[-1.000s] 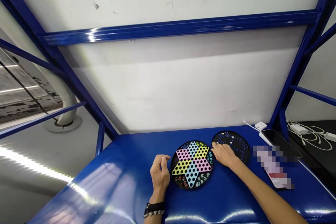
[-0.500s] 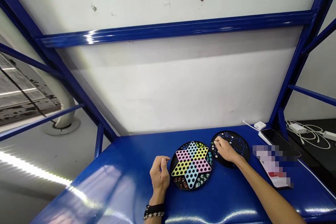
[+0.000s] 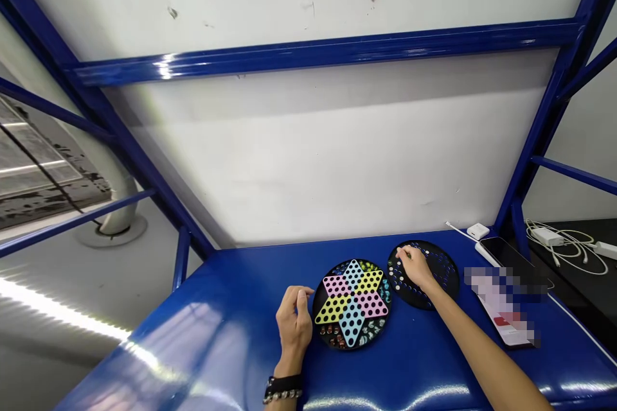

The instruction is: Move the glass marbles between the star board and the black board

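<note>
On the blue table lies a round black Chinese checkers board (image 3: 352,304), with a star of pink, yellow and blue holed fields. Coloured marbles (image 3: 331,334) lie in the pockets around the star. Beside the board's left rim rests my left hand (image 3: 294,320), loosely curled, with nothing visible in it; a black band and beads circle its wrist. My right hand (image 3: 415,266) is over a second round black board (image 3: 442,270) with blue-marked holes and several small pale pieces. Its fingertips are pinched together near the left rim; whatever they hold is hidden.
A phone (image 3: 506,318) with a pixelated screen lies at the right, near a dark phone (image 3: 511,253). A white charger (image 3: 477,231) and cable lie behind. Blue metal frame bars (image 3: 313,54) and a white wall panel enclose the back.
My right hand has shifted slightly back and to the right over the second board, its fingertips still together. My left hand stays at the checkers board's rim.
</note>
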